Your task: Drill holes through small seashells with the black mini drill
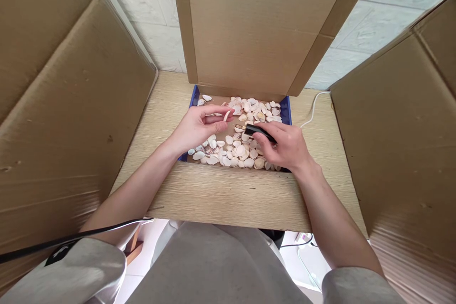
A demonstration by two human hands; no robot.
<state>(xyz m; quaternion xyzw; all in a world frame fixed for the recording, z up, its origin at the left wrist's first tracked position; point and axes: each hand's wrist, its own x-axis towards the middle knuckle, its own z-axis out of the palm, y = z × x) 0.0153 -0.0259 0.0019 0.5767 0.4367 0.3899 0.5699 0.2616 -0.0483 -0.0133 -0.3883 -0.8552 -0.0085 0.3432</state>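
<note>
Between the thumb and fingers of my left hand [204,126] is a small pale shell [227,115], held on edge above the box. My right hand [285,143] is wrapped round a black-handled tool [260,132] with a metallic tip, which points left toward the held shell without touching it. Below both hands lies a shallow blue-sided box [286,110] with many white and tan shells [240,150] along its back and front. Some brown cardboard bottom shows in the middle.
The box's cardboard lid [249,28] stands upright behind it. Large cardboard panels [81,90] rise at left and right. A white cable [313,107] runs over the wooden table [228,199] at the right, and a black cable [71,237] crosses the lower left.
</note>
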